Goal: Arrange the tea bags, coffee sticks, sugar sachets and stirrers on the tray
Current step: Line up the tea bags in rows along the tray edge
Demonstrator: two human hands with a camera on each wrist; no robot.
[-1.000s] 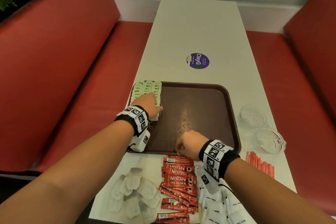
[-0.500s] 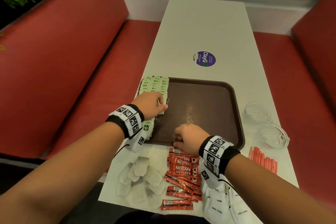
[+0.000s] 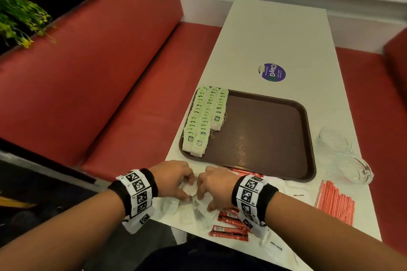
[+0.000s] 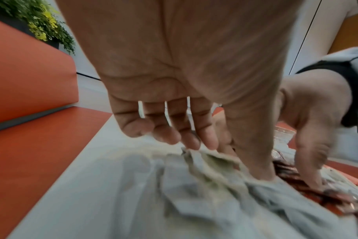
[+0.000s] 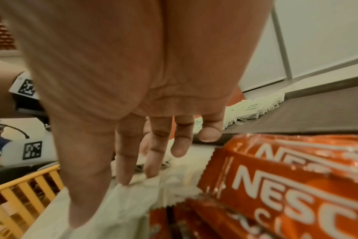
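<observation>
On the brown tray, green-tagged tea bags lie in three overlapping rows along its left side. At the table's near edge is a pile of loose white tea bags, and both hands are on it. My left hand pinches one tea bag between thumb and curled fingers. My right hand rests its fairly straight fingers on the pile. Red coffee sticks lie under my right wrist, close up as Nescafe sticks. Red stirrers and white sugar sachets lie to the right.
Two clear glass bowls stand right of the tray. A purple sticker marks the white table beyond the tray. Red bench seats flank the table on both sides.
Both hands have drawn back from the tray to the loose tea bags at the near edge. The left hand has let go of the rows on the tray. The view has shifted left.
</observation>
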